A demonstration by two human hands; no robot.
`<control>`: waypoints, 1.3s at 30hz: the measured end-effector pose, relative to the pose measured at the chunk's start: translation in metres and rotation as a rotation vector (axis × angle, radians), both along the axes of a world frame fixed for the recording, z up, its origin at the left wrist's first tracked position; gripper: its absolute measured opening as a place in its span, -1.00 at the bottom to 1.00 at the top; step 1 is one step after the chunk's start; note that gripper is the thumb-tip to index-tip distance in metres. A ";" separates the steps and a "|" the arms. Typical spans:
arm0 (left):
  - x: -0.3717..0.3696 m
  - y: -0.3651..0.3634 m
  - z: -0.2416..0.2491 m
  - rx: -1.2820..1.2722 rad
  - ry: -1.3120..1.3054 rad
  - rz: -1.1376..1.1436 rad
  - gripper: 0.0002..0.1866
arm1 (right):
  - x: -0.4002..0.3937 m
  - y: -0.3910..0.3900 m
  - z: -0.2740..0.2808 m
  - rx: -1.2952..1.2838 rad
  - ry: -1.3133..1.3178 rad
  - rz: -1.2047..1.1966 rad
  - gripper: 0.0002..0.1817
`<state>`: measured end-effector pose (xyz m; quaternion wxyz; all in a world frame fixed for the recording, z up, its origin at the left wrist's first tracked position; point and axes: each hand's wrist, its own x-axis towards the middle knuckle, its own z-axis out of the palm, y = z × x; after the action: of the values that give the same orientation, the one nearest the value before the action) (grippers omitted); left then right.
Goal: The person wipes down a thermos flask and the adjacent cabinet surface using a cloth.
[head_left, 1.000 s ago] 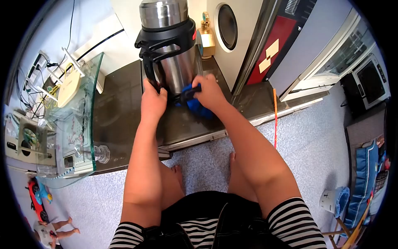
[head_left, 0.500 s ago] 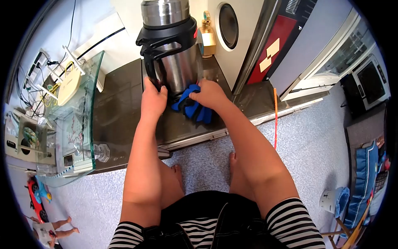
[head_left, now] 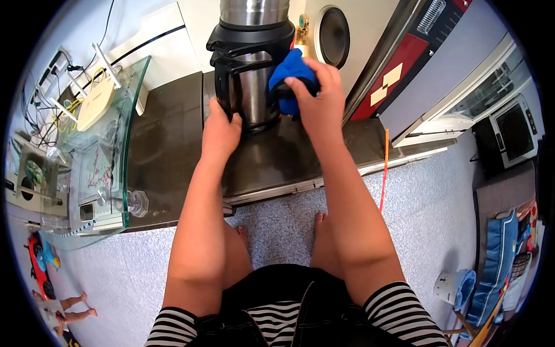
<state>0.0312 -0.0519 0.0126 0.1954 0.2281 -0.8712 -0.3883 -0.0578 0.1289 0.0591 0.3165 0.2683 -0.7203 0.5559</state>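
Observation:
A large steel vacuum jug point(head_left: 253, 87) with a black collar and handle stands upright on the dark cabinet top point(head_left: 173, 139); its top is cut off by the view. My left hand point(head_left: 221, 132) grips the lower end of the black handle. In my right hand point(head_left: 324, 95) is a bunched blue cloth point(head_left: 292, 72) with a dark patch, pressed at the right side of the jug's body. My thumb and fingers close around the cloth.
Behind the jug are a gold bottle point(head_left: 302, 29) and a white speaker point(head_left: 332, 34). A glass shelf point(head_left: 136, 110) with a router point(head_left: 97, 104) and cables stands left. An orange-red strip point(head_left: 385, 168) hangs at the cabinet edge. A child's legs point(head_left: 75, 309) show at lower left.
My right hand has lifted the blue cloth from the jug's base up along its right side. My left hand stays at the handle. The view has shifted slightly.

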 end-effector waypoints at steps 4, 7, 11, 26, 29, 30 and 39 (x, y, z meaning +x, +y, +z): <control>0.000 0.000 -0.004 -0.004 0.041 0.020 -0.59 | 0.008 -0.019 -0.029 0.006 -0.043 0.047 -0.55; -0.003 -0.001 -0.006 -0.025 0.052 0.033 -0.65 | 0.005 -0.015 -0.043 -0.044 0.013 0.101 -0.57; -0.002 0.000 -0.005 -0.033 0.052 0.038 -0.67 | 0.011 -0.003 -0.062 0.162 -0.028 0.145 -0.58; 0.001 -0.001 -0.007 -0.068 0.100 -0.008 -0.54 | 0.019 -0.013 -0.006 0.193 0.166 0.176 -0.58; 0.003 0.003 0.001 -0.048 0.051 0.002 -0.54 | 0.014 -0.020 -0.014 0.158 0.220 0.181 -0.53; 0.003 0.004 0.002 -0.053 0.043 0.008 -0.53 | 0.015 -0.021 -0.017 0.232 0.258 0.163 -0.54; 0.004 0.003 0.007 -0.008 -0.025 -0.007 -0.47 | 0.038 -0.026 -0.066 0.572 0.208 0.160 -0.60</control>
<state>0.0349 -0.0486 0.0191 0.1841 0.2289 -0.8761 -0.3824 -0.0198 0.1032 -0.0072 0.2552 0.4577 -0.7878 0.3236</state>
